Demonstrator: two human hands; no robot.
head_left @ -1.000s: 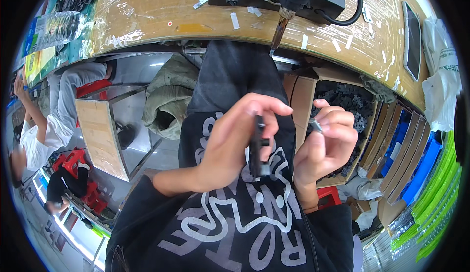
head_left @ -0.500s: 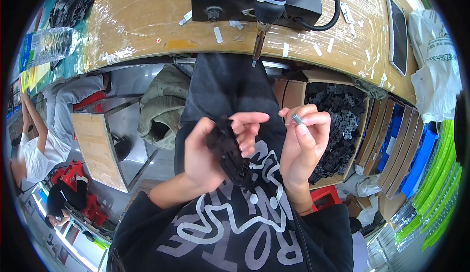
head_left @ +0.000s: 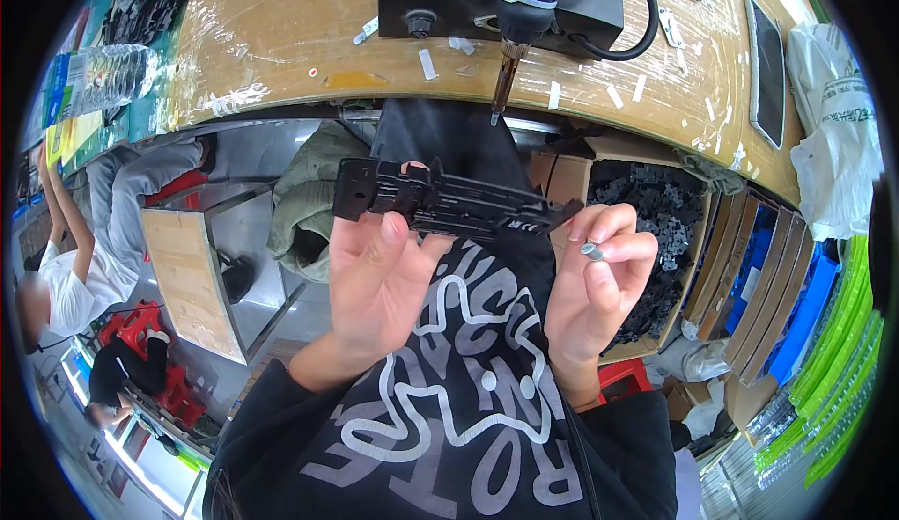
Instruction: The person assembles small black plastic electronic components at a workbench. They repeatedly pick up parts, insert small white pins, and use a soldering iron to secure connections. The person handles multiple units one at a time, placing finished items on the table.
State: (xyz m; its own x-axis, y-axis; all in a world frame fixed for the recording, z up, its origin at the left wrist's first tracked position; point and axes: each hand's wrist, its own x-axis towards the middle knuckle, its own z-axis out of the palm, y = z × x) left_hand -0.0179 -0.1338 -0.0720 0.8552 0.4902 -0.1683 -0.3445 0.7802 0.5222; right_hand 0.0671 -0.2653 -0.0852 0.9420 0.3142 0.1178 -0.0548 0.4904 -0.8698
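Observation:
My left hand [head_left: 379, 277] grips a long black plastic part [head_left: 449, 200] with ribs and slots along its face. The part lies almost level in front of my lap, its right end beside the fingertips of my right hand [head_left: 604, 286]. Whether those fingertips touch it I cannot tell. Between thumb and fingers my right hand pinches a small silvery metal cylinder [head_left: 591, 251]. Above the part, a soldering iron [head_left: 506, 71] with a zip tie round it points tip-down over the bench's near edge.
A black box with a knob [head_left: 421, 22] sits on the wooden bench [head_left: 281, 43] amid white scraps. A phone [head_left: 766, 71] lies at the right, a plastic bottle [head_left: 112, 80] at the left. Below right stands a carton [head_left: 562, 178] of dark small parts. Two people sit at the left.
My left hand has turned the black part from steep and blurred to nearly level, raising it. My right hand has shifted slightly right and down, still pinching the metal cylinder.

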